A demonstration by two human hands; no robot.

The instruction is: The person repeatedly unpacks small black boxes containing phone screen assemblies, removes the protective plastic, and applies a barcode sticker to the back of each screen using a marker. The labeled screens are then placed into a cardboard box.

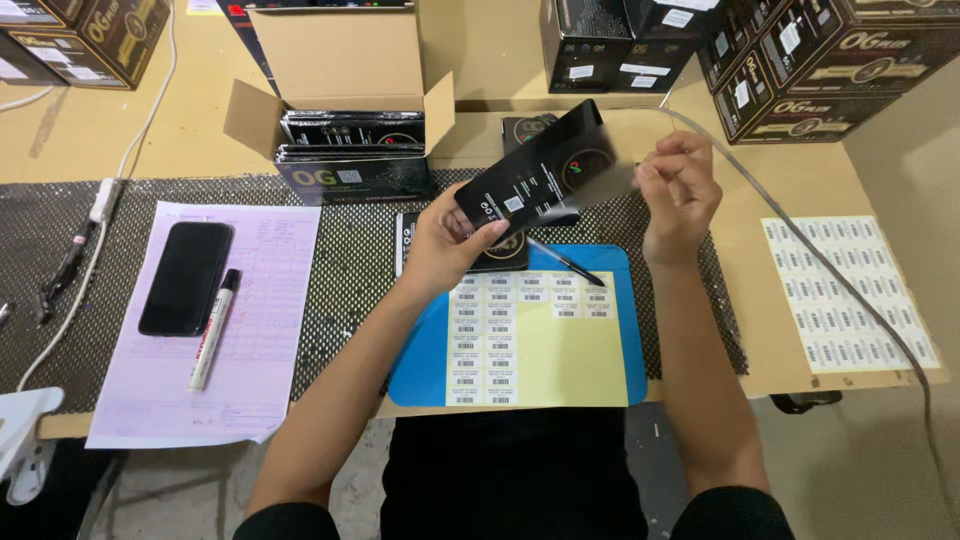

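Observation:
A slim black glossy package (545, 172) with small printed labels is held above the table between both hands. My left hand (445, 240) grips its lower left end, thumb on top. My right hand (680, 185) pinches its upper right end. Below it lie a yellow sheet of small barcode stickers (530, 340) on a blue mat (625, 330), a black pen (565, 263) and another black package (505, 258) partly hidden under my left hand.
An open cardboard box (340, 100) of black packages stands at the back. A black phone (187, 277) and a marker (213, 330) lie on a paper form at left. Another sticker sheet (850, 290) lies at right. Black cartons (800, 60) are stacked behind.

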